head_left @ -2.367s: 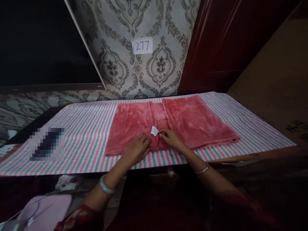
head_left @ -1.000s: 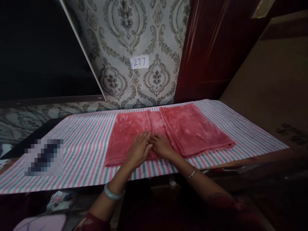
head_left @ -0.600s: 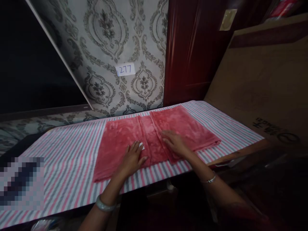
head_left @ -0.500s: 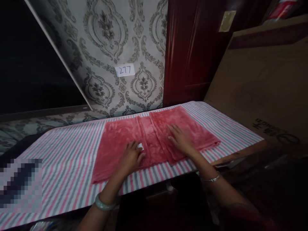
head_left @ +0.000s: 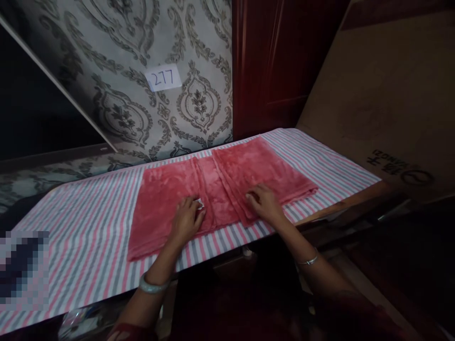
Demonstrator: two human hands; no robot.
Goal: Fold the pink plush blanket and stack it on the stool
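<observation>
A reddish-pink plush blanket (head_left: pixel 163 199) lies on the table, its two sides folded inward and a narrow strip left between their edges. My left hand (head_left: pixel 185 218) rests on the left folded part, fingers spread and thumb apart. Beside its fingertips a small white label (head_left: pixel 200 203) shows, partly covered. On the right folded part, close to its inner edge, lies my right hand (head_left: pixel 265 203). Its fingers are bent downward onto the plush, with a gap between thumb and forefinger; the fingertips are partly hidden.
A striped cloth (head_left: pixel 88 227) covers the table beneath the blanket. Behind it stand a patterned wall with a paper marked 277 (head_left: pixel 163 78) and a dark red door panel (head_left: pixel 270 61). A large cardboard box (head_left: pixel 384 94) borders the right side; a dark screen (head_left: pixel 35 104) is at the left.
The camera view has shifted, so the scene sits higher and further left. My right hand has drawn back toward the near edge and its fingers have bent. My left hand stays by the label.
</observation>
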